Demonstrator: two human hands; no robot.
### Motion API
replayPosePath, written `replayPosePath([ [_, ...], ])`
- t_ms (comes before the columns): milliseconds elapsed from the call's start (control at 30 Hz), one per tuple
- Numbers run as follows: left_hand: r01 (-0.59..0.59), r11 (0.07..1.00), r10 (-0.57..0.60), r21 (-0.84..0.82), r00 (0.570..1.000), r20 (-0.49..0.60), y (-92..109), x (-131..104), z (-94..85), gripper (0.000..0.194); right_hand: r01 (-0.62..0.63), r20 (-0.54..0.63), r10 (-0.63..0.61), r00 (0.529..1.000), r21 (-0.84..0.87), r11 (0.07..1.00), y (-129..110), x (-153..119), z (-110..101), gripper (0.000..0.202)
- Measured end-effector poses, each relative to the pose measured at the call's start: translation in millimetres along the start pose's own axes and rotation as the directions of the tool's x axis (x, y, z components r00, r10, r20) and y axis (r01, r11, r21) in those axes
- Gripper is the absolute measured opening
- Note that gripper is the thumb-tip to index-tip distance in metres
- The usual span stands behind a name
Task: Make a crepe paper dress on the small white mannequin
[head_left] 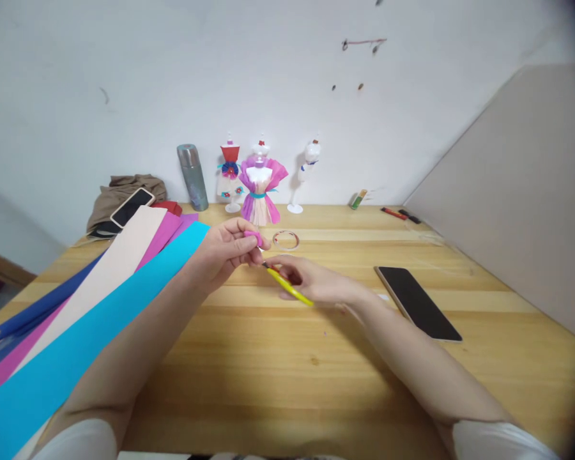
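Note:
Near the middle of the table, my left hand [227,252] pinches a small piece of pink paper [253,237] between thumb and fingers. My right hand [311,279] is closed on a slim yellow-handled tool [290,289] with a dark, narrow front end. That end points up and left at the left fingertips, close under the pink paper. The exact kind of tool is not clear, as its tip is small and partly hidden by the fingers. Just beyond both hands, a roll of tape [286,241] lies flat.
Long strips of blue paper [100,319], cream and pink lie under my left forearm. Along the wall stand a thermos [192,177], two paper-dressed mannequins [259,185] and a white one [311,156]. A dark tablet-like device [416,301] and a glue stick [359,199] lie right.

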State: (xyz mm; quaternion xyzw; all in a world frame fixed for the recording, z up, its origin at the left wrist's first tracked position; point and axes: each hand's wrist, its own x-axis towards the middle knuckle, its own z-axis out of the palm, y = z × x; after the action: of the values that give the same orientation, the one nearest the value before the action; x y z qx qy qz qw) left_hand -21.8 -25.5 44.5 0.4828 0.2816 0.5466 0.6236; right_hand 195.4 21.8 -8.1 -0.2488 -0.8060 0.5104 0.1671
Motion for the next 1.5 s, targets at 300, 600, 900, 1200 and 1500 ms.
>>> replayPosePath([
  [300,0.014,0.994,0.001,0.109,0.99,-0.138,0.5,-6.8,14.7,0.03,0.267,-0.118,-0.247,0.962,0.191,0.945,-26.8,-23.6,-20.4,0.057],
  [600,-0.004,0.988,0.018,0.151,0.995,-0.093,-11.7,-3.8,14.1,0.038,0.138,-0.353,-0.352,0.867,-0.509,0.85,-34.0,-17.8,0.0,0.041],
  [900,-0.001,0.99,0.001,0.145,1.0,0.0,-14.5,-0.9,10.0,0.03,0.219,-0.274,-0.491,0.827,-0.647,0.73,-30.5,-19.7,-3.3,0.036],
  [1200,0.249,0.968,-0.242,-0.028,0.958,0.152,-16.2,4.0,-2.4,0.033,0.247,-0.252,-0.544,0.801,-0.689,0.682,-32.2,-22.8,-4.5,0.039],
  [1500,0.314,0.95,-0.308,0.005,0.929,0.207,-13.0,4.9,-5.4,0.029,0.217,-0.224,-0.554,0.802,-0.755,0.619,-33.6,-25.8,-6.5,0.044],
])
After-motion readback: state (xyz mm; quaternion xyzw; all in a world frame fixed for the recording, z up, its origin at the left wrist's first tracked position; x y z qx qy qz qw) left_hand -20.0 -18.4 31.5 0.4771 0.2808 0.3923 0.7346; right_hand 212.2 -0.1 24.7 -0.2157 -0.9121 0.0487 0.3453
